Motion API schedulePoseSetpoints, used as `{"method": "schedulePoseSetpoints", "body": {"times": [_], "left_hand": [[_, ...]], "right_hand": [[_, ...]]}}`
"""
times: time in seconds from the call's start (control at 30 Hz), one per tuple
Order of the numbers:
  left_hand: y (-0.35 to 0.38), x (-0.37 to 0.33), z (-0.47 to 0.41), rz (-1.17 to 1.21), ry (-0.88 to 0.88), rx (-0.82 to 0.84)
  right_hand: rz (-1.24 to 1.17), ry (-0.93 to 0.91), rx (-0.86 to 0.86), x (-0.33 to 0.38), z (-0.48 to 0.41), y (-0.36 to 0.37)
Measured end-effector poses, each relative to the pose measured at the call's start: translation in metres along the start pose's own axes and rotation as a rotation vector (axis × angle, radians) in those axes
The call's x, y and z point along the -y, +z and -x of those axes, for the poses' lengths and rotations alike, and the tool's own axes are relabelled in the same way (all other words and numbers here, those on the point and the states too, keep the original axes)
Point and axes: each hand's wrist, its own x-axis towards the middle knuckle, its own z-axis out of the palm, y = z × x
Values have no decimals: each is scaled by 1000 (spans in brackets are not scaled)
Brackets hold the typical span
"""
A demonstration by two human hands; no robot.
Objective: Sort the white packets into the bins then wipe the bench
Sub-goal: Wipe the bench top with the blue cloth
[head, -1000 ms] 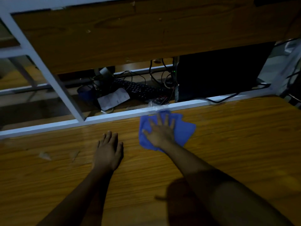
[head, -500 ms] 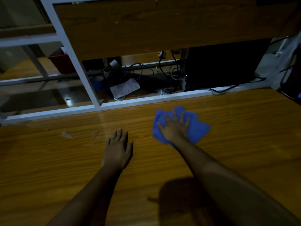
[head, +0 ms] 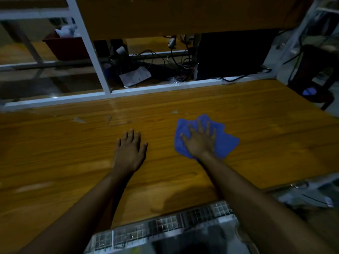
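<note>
Blue cloth [head: 225, 142] and both hands sit farther from the white rail [head: 165, 87] than a second ago, and the table [head: 266, 129] now shows its near edge at 6 o'clock. Dim light blurs the red bin [head: 67, 48] at 11 o'clock; the white heap [head: 65, 31] in it is too unclear to name. Pressing the cloth onto the table, the right hand [head: 200, 143] lies flat with fingers spread. At its 9 o'clock the left hand [head: 130, 153] rests open, palm down, on bare wood.

Blue cloth [head: 226, 142] crumpled flat on wooden bench [head: 266, 125]; red bin [head: 67, 47] behind.
</note>
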Motion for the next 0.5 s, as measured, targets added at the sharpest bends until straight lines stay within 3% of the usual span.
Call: {"method": "schedulePoseSetpoints", "body": {"times": [0.13,0.2,0.3,0.4,0.5], "left_hand": [[-3,-3,28,-26,-17,-10],[-5,-2,47,-42,3,18],[-9,2,76,-39,40,45],[-10,5,98,-51,65,47],[-11,7,120,-29,77,31]], "right_hand": [[25,-434,85,0,79,1],[18,-519,81,-32,102,-5],[7,-288,10,-81,112,-16],[11,9,7,-72,126,-18],[-29,35,21,-19,149,-8]]}}
